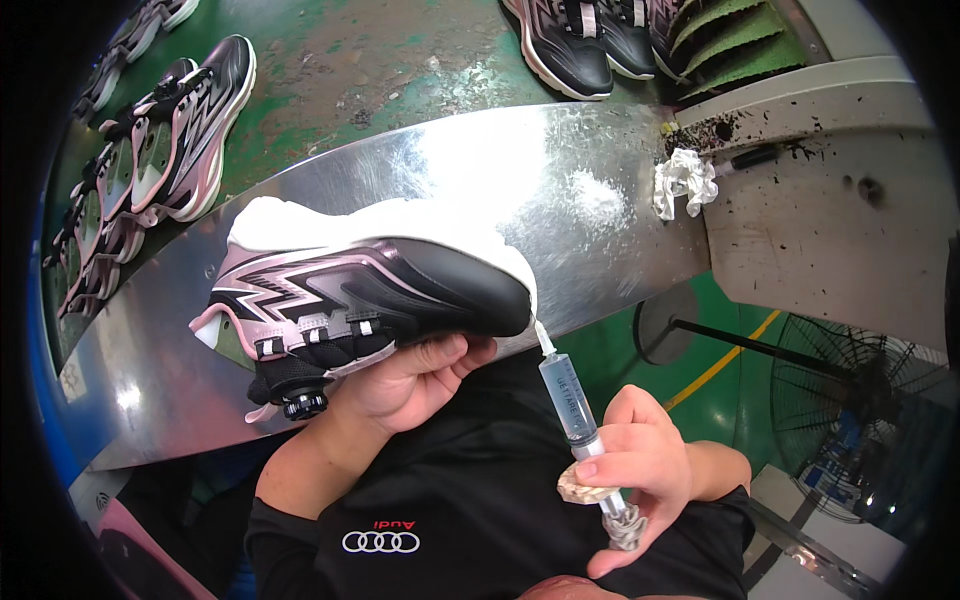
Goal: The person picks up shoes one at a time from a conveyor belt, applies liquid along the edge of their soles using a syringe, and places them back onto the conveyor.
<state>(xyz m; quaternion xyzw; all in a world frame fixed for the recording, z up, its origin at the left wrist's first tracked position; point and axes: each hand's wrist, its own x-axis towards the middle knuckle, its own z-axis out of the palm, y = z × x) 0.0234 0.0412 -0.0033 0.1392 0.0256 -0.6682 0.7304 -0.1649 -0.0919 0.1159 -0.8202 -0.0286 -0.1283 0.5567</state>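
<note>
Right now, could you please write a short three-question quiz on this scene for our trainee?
1. True or false: the left hand holds the black and pink shoe with its white sole facing up.
2. What does the right hand hold? A) a brush B) a syringe C) scissors
3. Fill in: the tip of the syringe meets the shoe at its ____ end, where the upper joins the sole.

Key
1. True.
2. B; a small crumpled rag also shows in that hand.
3. Toe.

Other shoes of the same kind lie on the green conveyor belt beyond the metal bench.
</note>
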